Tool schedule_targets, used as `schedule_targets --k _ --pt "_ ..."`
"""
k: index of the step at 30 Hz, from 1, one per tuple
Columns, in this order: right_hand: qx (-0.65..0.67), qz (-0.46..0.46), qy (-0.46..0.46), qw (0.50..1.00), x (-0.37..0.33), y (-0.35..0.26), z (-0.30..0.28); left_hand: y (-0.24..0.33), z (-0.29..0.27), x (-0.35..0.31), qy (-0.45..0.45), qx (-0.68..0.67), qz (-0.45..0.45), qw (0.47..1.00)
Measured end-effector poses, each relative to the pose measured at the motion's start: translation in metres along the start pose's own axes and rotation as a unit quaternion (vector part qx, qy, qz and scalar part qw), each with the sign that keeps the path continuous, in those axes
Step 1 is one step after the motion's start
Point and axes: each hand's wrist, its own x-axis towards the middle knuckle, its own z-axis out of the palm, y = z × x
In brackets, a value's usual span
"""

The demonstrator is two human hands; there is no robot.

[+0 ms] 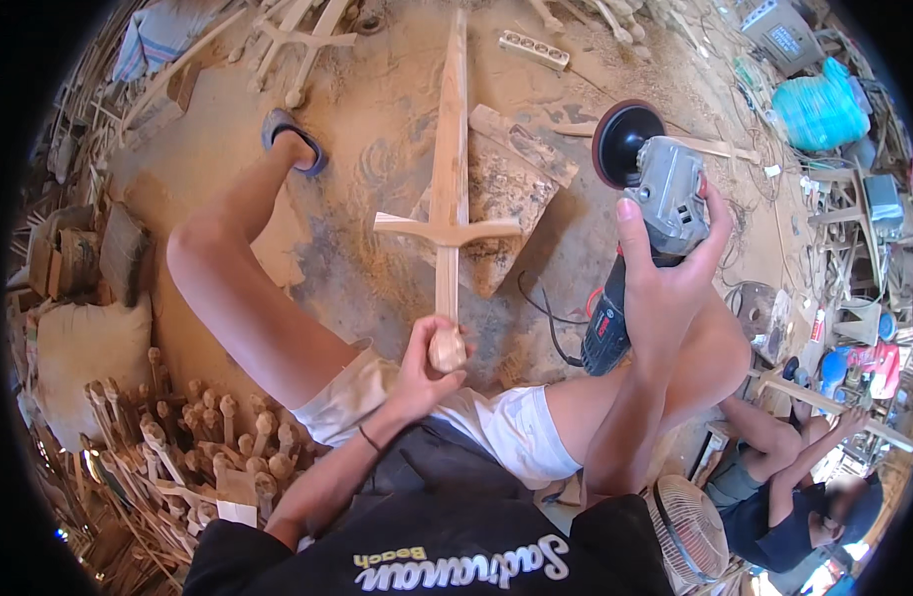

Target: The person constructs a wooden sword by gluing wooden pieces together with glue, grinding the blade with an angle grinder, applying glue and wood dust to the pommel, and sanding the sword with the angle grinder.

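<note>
A pale wooden sword [450,169] points away from me, its blade lying over a low wooden block [511,214]. My left hand [429,368] is closed round the grip just at the faceted pommel. In my right hand [670,268] is an angle grinder [667,189], held by its grey head and raised to the right of the sword. The grinder carries a round sanding disc [627,144] with a black backing pad, which is apart from the wood. A dark cord [551,313] trails from the tool's blue-black body.
Many wooden sword hilts [223,432] stand bunched at my left. A power strip [534,50] lies on the dusty floor ahead. At lower right are a fan [690,526] and another person [789,507] holding a wooden piece. A turquoise bundle [822,107] sits at far right.
</note>
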Motion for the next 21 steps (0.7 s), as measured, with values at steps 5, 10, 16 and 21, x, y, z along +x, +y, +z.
schedule_targets --k 5,10,16,21 --pt "-0.094 -0.048 -0.050 0.993 -0.004 0.028 0.003 -0.022 -0.030 0.080 0.211 0.262 -0.030 0.941" --pt "-0.103 -0.018 -0.080 0.991 -0.010 0.043 0.009 -0.045 -0.072 0.103 0.217 0.475 0.043 0.852" --pt "-0.144 -0.081 -0.090 0.982 -0.011 0.049 0.016 -0.029 -0.111 0.065 0.203 0.542 0.031 0.815" --pt "-0.145 -0.056 -0.149 0.977 -0.025 0.061 0.039 -0.008 -0.156 0.068 0.080 0.616 0.010 0.784"
